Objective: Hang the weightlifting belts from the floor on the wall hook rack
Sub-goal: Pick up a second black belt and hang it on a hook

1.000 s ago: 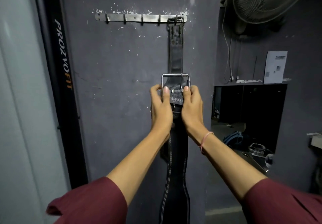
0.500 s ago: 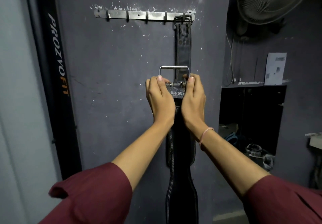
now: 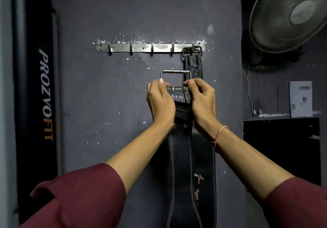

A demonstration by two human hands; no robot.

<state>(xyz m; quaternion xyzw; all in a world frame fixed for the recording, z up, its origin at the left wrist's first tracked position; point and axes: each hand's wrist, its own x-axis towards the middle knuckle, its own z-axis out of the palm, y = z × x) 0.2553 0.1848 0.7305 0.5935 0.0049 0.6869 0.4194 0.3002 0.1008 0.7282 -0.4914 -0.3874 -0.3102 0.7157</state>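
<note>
A metal hook rack (image 3: 141,48) is screwed to the dark wall. One black belt (image 3: 193,64) hangs from its rightmost hook by the buckle. I hold a second black belt (image 3: 179,157) with white stitching upright in front of it. My left hand (image 3: 160,102) and my right hand (image 3: 202,100) are shut on its top end, one on each side, just under its silver buckle (image 3: 176,72). The buckle sits below the rack, under the second hook from the right. The belt's long tail hangs straight down between my forearms.
A tall black padded post with PROZVOFIT lettering (image 3: 46,94) stands at the left. A wall fan (image 3: 290,15) juts out at upper right. Below it is a dark shelf opening (image 3: 281,149) with a paper (image 3: 300,99) on top.
Both hands have raised the belt, so its buckle is nearer the rack. The view has tilted up and the rack now sits lower in the frame.
</note>
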